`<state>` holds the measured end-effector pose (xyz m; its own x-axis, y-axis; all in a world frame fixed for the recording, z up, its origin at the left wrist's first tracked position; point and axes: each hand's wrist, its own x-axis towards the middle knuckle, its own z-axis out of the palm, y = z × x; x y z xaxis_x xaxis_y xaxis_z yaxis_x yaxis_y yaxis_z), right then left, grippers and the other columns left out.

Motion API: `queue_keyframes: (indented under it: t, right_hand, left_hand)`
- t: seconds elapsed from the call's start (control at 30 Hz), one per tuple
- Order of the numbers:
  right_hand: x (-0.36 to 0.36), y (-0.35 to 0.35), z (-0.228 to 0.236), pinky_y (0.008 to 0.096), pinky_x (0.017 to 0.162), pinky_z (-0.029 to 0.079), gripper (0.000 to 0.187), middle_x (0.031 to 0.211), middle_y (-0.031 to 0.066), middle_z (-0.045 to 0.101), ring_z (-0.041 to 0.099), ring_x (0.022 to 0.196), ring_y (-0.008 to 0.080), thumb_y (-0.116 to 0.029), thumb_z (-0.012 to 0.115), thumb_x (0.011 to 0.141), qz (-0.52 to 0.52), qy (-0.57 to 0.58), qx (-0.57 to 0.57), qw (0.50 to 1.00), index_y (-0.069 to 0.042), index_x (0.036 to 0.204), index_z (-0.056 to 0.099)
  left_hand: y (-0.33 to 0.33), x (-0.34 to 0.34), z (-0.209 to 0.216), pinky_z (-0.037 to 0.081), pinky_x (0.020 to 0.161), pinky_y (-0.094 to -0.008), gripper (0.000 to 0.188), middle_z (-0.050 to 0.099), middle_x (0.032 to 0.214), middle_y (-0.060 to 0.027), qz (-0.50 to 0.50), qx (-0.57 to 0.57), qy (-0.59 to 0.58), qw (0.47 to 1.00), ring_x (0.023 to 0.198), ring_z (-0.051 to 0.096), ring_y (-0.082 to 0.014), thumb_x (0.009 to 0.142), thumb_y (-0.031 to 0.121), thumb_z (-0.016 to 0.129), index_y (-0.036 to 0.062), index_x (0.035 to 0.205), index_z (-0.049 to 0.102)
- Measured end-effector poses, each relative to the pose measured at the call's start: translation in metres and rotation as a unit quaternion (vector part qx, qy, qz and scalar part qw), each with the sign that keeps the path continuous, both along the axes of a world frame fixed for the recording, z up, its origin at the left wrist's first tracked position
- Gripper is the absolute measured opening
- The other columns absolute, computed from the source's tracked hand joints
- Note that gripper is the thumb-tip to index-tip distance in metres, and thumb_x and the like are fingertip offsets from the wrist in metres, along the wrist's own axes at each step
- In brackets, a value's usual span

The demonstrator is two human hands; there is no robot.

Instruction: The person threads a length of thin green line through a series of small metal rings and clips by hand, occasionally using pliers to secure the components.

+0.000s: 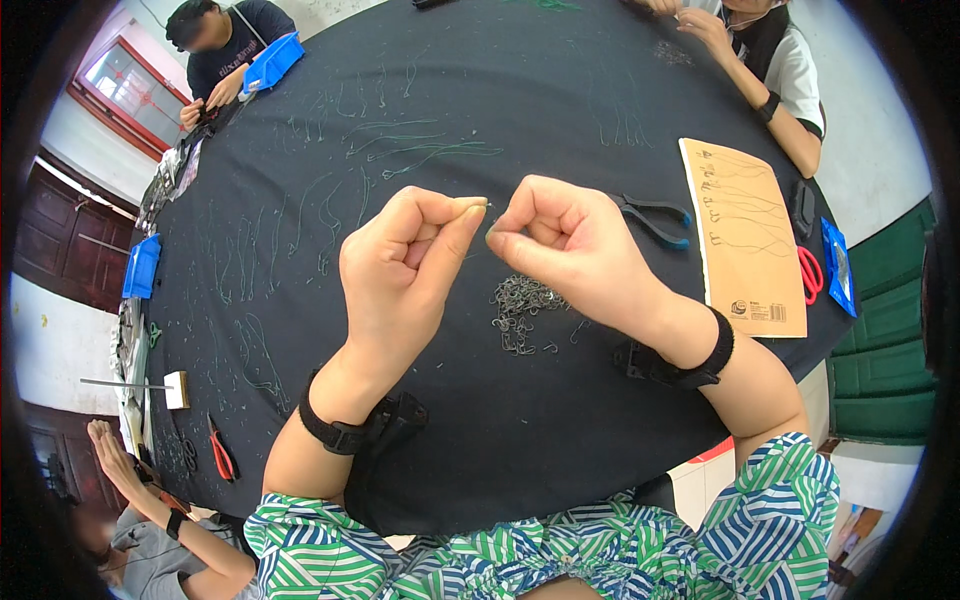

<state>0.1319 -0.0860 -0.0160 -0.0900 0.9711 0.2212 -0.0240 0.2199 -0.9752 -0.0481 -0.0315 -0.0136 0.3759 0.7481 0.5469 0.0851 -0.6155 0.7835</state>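
My left hand [403, 262] is raised over the black-covered table, thumb and forefinger pinched together. Close beside it, my right hand [590, 255] is pinched the same way, fingertips a small gap from the left ones. A tiny pale tip shows at the left fingertips, too small to name; whatever the right fingers hold is hidden. Below the right hand lies a pile of small dark metal hooks [520, 308]. Blue-handled pliers [660, 220] rest just right of that hand. Several green threads [430, 151] are spread on the cloth beyond my hands.
A tan card [752, 262] with hooks and threads lies right, near red-handled scissors [810, 276] and a blue packet [839, 266]. Red-handled pliers [221, 455] and a white block [176, 390] with a rod lie left. Co-workers sit around the table; one is by a blue tray [274, 62].
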Motion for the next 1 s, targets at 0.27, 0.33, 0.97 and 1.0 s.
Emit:
queue_keyframes:
  t: [0.27,0.33,0.97,1.0]
  right_hand:
    - [0.005,-0.002,0.006,0.0252,0.046,0.030,0.008,0.051,0.0021,0.042,0.036,0.047,0.0053,-0.013,0.068,0.088,-0.125,-0.201,0.180,0.955,-0.005,0.091,0.066]
    - [0.007,0.001,0.005,0.0248,0.047,0.030,0.009,0.051,0.0014,0.042,0.036,0.048,0.0047,-0.013,0.068,0.089,-0.138,-0.200,0.180,0.953,-0.005,0.092,0.066]
    - [-0.003,-0.004,0.005,0.0257,0.048,0.036,0.009,0.054,0.0009,0.048,0.044,0.050,0.0044,-0.010,0.068,0.083,-0.067,-0.187,0.093,0.976,-0.005,0.082,0.061]
    - [-0.001,-0.004,0.005,0.0257,0.048,0.036,0.009,0.054,0.0009,0.048,0.044,0.050,0.0044,-0.010,0.068,0.083,-0.068,-0.188,0.093,0.976,-0.005,0.082,0.061]
  left_hand:
    - [-0.002,0.000,0.005,0.032,0.050,-0.0189,0.005,0.053,0.063,0.0045,-0.007,0.005,0.038,0.999,0.057,0.042,-0.0007,0.090,0.003,0.070,-0.0008,0.089,0.068]
    - [-0.003,0.000,0.007,0.033,0.050,-0.0194,0.005,0.053,0.064,0.0039,-0.005,0.010,0.061,0.998,0.057,0.042,-0.0015,0.089,0.004,0.070,-0.0007,0.089,0.068]
    - [0.001,-0.002,-0.002,0.032,0.053,-0.0152,0.005,0.058,0.072,0.0047,-0.013,-0.042,0.029,0.999,0.062,0.045,0.0023,0.094,0.004,0.065,-0.0013,0.093,0.065]
    - [0.002,0.000,-0.003,0.033,0.050,-0.0176,0.006,0.054,0.065,0.0056,-0.003,-0.034,0.013,0.999,0.057,0.042,0.0010,0.091,0.003,0.068,-0.0003,0.087,0.066]
